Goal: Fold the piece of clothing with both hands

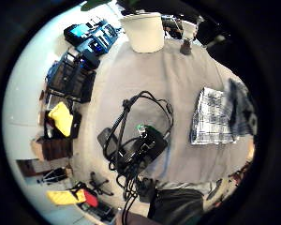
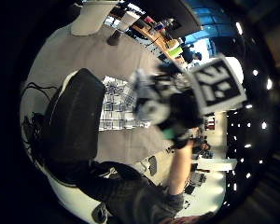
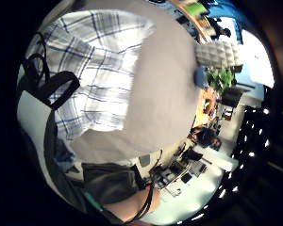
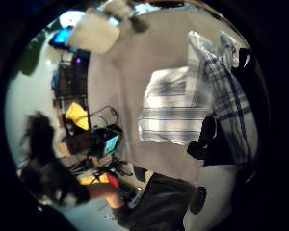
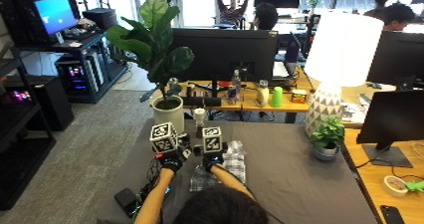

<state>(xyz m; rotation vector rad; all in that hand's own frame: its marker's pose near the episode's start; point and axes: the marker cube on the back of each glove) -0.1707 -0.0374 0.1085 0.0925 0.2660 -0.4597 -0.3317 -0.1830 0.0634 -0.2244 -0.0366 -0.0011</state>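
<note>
- Grey bench [image 5: 298, 179]; a blue-and-white checked shirt [image 5: 228, 167] lies on it near the person's edge, partly folded.
- Right hand [image 5: 213, 160] is raised over the shirt's left part, with checked cloth hanging at its palm; its thumb side palm view shows a fold of shirt [image 4: 226, 96] lifted beside the glove. The fingers seem to pinch that cloth.
- Left hand [image 5: 171, 160] is raised just left of the shirt, apart from it; whether its fingers are spread or curled, I cannot tell.
- Black box with cables [image 1: 140, 147] sits on the bench's left side.
- White plant pot [image 5: 168, 115] stands at the far left corner.
</note>
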